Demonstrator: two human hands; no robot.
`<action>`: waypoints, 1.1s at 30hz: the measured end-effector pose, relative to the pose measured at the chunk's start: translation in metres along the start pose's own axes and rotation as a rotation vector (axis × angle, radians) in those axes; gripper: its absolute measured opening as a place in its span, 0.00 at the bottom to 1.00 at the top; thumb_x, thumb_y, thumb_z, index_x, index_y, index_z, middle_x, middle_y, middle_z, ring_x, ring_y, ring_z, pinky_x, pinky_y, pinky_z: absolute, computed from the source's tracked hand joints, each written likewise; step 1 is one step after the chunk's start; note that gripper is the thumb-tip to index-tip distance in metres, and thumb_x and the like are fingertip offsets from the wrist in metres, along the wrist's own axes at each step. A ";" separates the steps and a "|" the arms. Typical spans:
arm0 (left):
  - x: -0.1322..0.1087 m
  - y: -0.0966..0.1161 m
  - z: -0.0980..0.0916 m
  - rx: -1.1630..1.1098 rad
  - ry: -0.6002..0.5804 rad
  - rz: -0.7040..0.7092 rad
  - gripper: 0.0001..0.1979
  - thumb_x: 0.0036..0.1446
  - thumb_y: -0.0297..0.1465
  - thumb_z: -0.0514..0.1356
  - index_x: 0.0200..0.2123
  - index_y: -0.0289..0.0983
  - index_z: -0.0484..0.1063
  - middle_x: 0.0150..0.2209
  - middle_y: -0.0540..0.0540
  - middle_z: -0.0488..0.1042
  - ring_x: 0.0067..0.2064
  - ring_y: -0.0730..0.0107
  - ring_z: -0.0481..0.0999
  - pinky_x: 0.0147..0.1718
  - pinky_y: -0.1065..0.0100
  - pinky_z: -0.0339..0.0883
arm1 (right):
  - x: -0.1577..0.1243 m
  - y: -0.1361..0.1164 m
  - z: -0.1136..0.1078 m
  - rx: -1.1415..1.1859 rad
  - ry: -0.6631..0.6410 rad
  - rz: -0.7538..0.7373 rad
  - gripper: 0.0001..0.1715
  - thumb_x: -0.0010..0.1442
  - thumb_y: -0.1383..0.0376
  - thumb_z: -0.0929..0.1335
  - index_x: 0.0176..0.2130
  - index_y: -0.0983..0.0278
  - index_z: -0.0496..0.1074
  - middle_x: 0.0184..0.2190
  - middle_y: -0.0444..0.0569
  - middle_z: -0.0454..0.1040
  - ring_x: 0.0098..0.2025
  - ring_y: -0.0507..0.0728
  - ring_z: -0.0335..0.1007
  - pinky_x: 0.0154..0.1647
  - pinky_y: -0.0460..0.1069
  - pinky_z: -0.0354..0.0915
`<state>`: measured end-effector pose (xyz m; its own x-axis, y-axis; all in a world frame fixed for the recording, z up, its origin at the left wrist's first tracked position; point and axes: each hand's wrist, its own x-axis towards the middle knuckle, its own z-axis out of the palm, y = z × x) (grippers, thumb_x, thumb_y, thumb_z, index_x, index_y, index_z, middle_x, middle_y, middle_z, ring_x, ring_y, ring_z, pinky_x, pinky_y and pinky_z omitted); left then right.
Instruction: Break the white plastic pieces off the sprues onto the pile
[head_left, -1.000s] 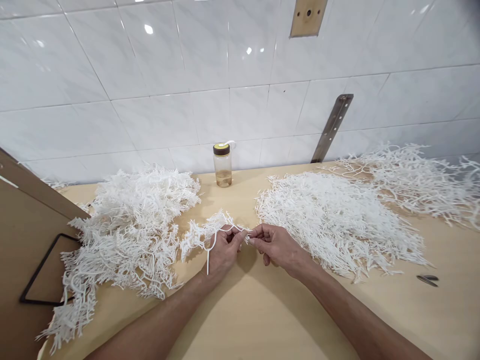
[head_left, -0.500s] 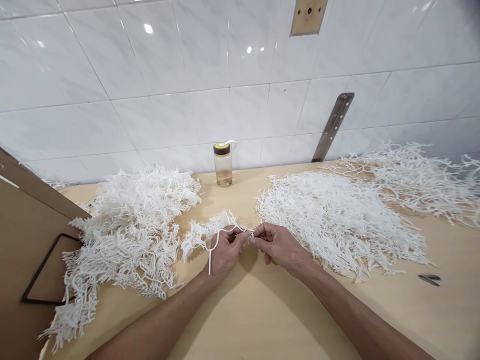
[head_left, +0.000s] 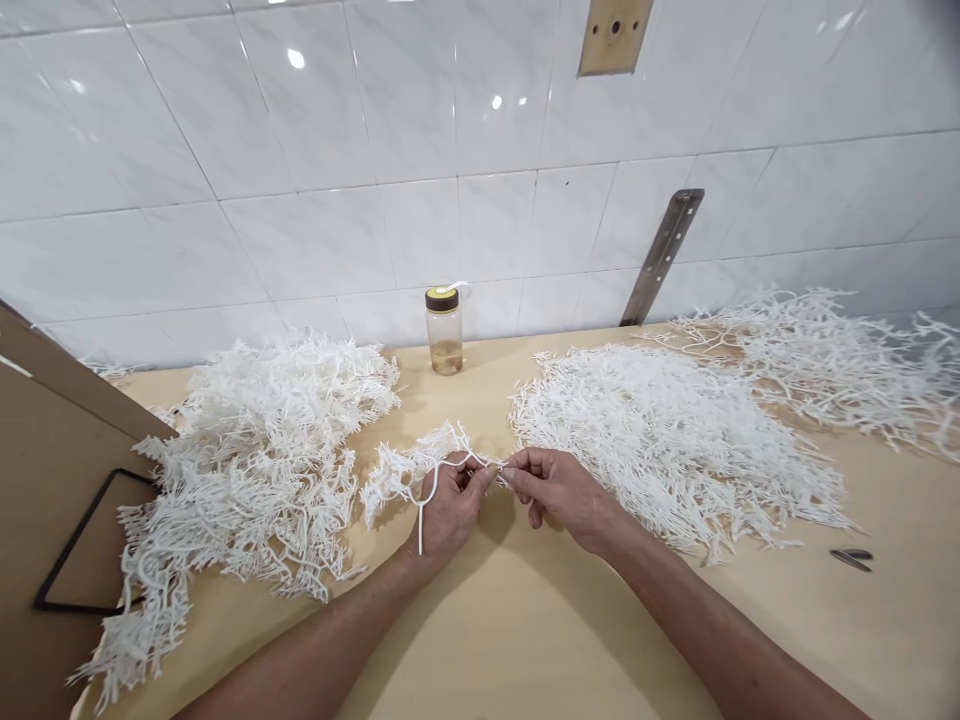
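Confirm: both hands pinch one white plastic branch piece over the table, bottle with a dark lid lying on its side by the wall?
Not quite. The bottle stands upright by the wall, as the head view shows. The left hand and right hand do pinch the white plastic branch piece.

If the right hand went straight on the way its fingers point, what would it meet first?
The right hand points left, so it would probably meet the left hand first; both pinch the same white sprig.

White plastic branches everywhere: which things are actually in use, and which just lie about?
In use:
left hand
right hand
white plastic sprig, pinched by both

Lying about:
left heap
middle heap
bottle
scissors
metal bracket
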<state>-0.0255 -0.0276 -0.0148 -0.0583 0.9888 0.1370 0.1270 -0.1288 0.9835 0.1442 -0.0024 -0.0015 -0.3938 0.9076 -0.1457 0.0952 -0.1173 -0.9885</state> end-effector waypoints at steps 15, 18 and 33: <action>0.002 0.015 -0.001 0.035 -0.018 -0.020 0.18 0.53 0.46 0.62 0.25 0.37 0.68 0.15 0.56 0.60 0.18 0.77 0.59 0.19 0.73 0.53 | 0.004 -0.007 0.000 0.244 -0.062 0.070 0.18 0.49 0.54 0.75 0.30 0.66 0.73 0.20 0.40 0.66 0.21 0.47 0.60 0.17 0.42 0.61; 0.003 0.015 -0.001 0.050 -0.027 -0.010 0.19 0.52 0.47 0.63 0.25 0.37 0.69 0.16 0.56 0.61 0.18 0.76 0.59 0.19 0.73 0.53 | 0.006 -0.003 0.001 0.174 -0.046 0.047 0.17 0.50 0.55 0.74 0.29 0.65 0.72 0.19 0.38 0.66 0.17 0.46 0.60 0.18 0.43 0.61; 0.001 0.028 0.001 0.466 0.050 0.030 0.15 0.49 0.42 0.63 0.18 0.39 0.74 0.15 0.50 0.67 0.20 0.69 0.65 0.20 0.71 0.52 | -0.005 -0.010 0.022 -0.851 0.327 -0.263 0.07 0.62 0.69 0.64 0.37 0.65 0.72 0.35 0.52 0.77 0.37 0.58 0.71 0.38 0.51 0.62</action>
<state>-0.0212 -0.0302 0.0126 -0.0938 0.9789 0.1813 0.5595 -0.0988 0.8229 0.1254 -0.0145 0.0079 -0.2344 0.9462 0.2233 0.7250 0.3231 -0.6083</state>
